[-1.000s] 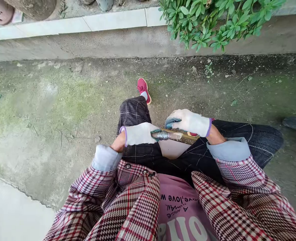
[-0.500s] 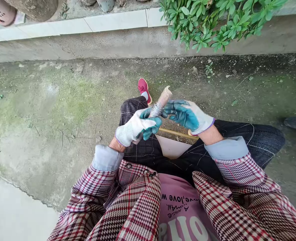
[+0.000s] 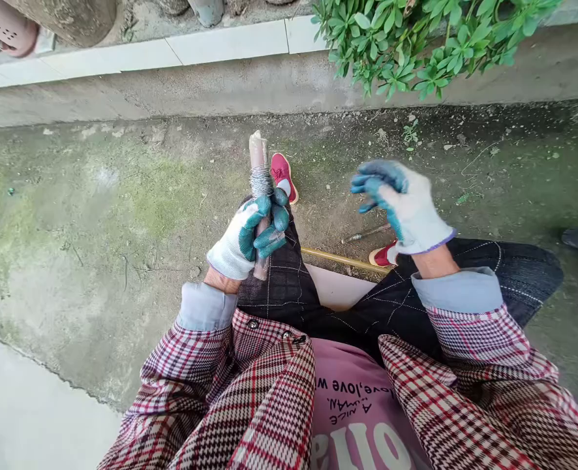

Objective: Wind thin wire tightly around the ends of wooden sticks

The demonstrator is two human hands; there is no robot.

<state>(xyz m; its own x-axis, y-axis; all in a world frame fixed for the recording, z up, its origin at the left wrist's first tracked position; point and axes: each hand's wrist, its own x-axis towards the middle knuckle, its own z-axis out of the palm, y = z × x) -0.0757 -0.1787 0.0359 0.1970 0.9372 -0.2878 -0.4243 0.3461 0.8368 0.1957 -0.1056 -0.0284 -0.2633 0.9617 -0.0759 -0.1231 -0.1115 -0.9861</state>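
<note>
My left hand (image 3: 250, 232), in a white glove with a teal-coated palm, is closed around a pale stick (image 3: 258, 153). Thin silvery wire (image 3: 260, 183) is wound in many turns about the stick's upper part. The stick stands nearly upright in the picture, its lower end showing below my fingers, over my thigh. Off to the right, my right hand (image 3: 396, 202), gloved the same way, is raised and somewhat blurred. Its fingers are bent and partly apart, with nothing visible in them.
A thin, rod-like object (image 3: 367, 233) lies on the mossy ground near my right shoe (image 3: 381, 254). Between my legs are a yellowish bar (image 3: 342, 259) and a white surface (image 3: 338, 287). Ahead runs a low tiled wall (image 3: 230, 46) with a leafy plant (image 3: 426, 46) hanging over it.
My left hand has shifted left and turned the stick more upright. My right hand has moved away from the stick, right and up, uncovering the rod-like object on the ground.
</note>
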